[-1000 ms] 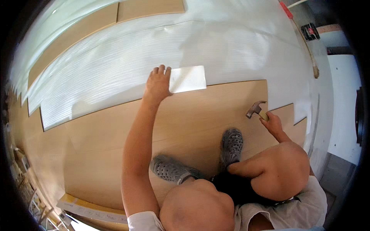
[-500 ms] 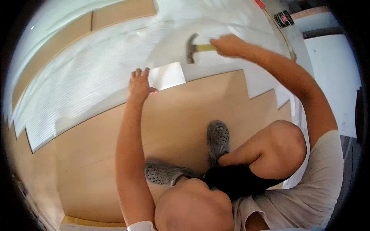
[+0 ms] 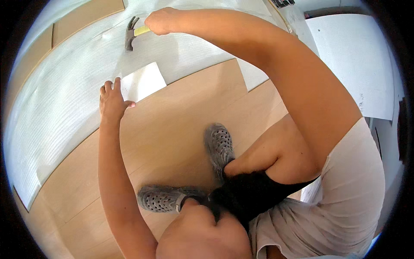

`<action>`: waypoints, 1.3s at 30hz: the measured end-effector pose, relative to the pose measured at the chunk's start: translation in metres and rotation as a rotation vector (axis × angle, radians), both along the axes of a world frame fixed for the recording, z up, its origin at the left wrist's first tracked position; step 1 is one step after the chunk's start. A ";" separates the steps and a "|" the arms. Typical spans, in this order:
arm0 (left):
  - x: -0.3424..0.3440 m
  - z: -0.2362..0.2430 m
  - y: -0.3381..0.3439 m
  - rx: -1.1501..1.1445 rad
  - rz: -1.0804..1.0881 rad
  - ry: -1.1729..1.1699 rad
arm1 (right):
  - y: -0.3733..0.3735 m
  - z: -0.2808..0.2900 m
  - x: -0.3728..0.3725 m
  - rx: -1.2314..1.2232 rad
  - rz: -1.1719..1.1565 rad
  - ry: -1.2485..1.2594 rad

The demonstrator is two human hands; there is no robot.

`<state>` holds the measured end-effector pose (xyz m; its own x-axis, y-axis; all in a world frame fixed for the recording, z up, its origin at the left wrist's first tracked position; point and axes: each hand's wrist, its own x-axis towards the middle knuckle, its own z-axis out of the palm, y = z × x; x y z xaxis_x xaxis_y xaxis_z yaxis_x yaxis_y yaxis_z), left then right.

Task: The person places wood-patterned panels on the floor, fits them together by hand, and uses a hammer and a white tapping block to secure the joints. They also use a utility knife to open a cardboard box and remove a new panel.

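Observation:
My left hand [image 3: 113,100] grips the left end of a flat white rectangular piece [image 3: 144,82], its thumb on the near side and its fingers bent on the far side. The piece lies along the far edge of the laid wood-look floor planks [image 3: 172,125]. Beyond it, my right hand [image 3: 161,21] is closed around the yellow handle of a claw hammer [image 3: 130,34]. The hammer's dark metal head is up and apart from the piece, over the white ribbed underlay [image 3: 77,77].
Loose planks [image 3: 84,19] lie on the underlay at the far left. My feet, in grey perforated clogs [image 3: 220,144], stand on the laid planks. At the right is a large white panel [image 3: 353,56]. The laid planks have a stepped edge near my right forearm.
The view has shifted, so most things appear farther left. My right hand has carried the hammer left and away past the white piece. My left hand stays on the piece.

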<state>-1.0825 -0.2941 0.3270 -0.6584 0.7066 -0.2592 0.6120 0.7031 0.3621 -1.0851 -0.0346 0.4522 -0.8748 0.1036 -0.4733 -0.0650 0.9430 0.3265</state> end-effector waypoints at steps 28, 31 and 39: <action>-0.148 0.003 -0.283 -0.216 0.354 -0.018 | -0.163 -0.019 -0.150 -0.514 0.082 0.348; -0.146 -0.001 -0.289 -0.190 0.347 0.012 | -0.216 -0.041 -0.158 -0.424 0.248 0.120; -0.145 0.008 -0.282 -0.279 0.361 -0.055 | -0.227 -0.062 -0.184 -0.574 -0.002 0.164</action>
<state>-1.2278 -0.5765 0.3351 -0.8292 0.3327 -0.4491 0.2952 0.9430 0.1537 -1.2691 -0.2617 0.3898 -0.9414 -0.1269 -0.3126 -0.0545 0.9716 -0.2303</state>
